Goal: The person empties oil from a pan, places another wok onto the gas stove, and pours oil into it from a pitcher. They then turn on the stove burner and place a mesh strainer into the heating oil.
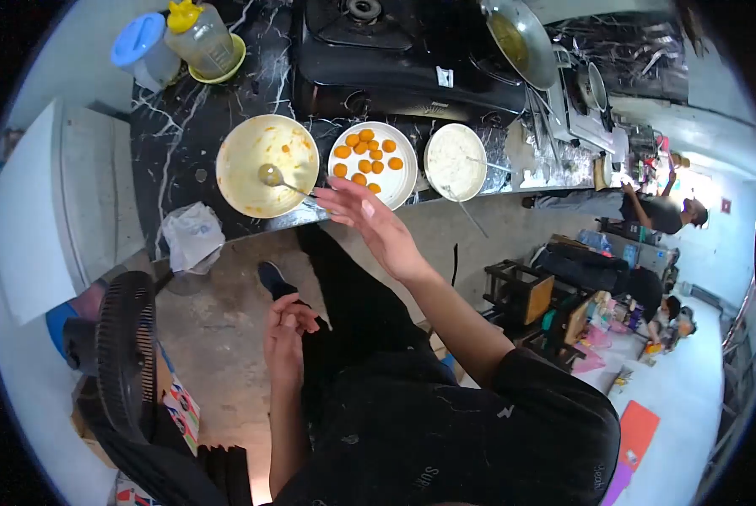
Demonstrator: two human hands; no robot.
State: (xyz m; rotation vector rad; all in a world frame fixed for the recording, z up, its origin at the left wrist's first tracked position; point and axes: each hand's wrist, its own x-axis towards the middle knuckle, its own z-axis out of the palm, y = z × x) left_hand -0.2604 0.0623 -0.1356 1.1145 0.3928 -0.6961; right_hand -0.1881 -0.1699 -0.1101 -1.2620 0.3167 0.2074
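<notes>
My right hand (376, 226) is over the counter's front edge, fingers stretched out, with nothing seen in it. Its fingertips are beside the white plate (406, 192), which carries several small orange balls (365, 152), and near the end of a spoon (272, 175). That spoon rests in a cream bowl (230, 190) smeared with orange-yellow residue. To the right stands a bowl of white powder or batter (456, 160) with utensils in it. My left hand (288, 336) hangs below the counter, fingers loosely bent and apart, holding nothing I can see.
A black gas stove (412, 76) sits behind the bowls, with an oily pan (513, 42) on its right. A crumpled plastic bag (194, 236) is at the counter's front edge. A black fan (127, 354) stands at left. Other people (665, 215) are in the background.
</notes>
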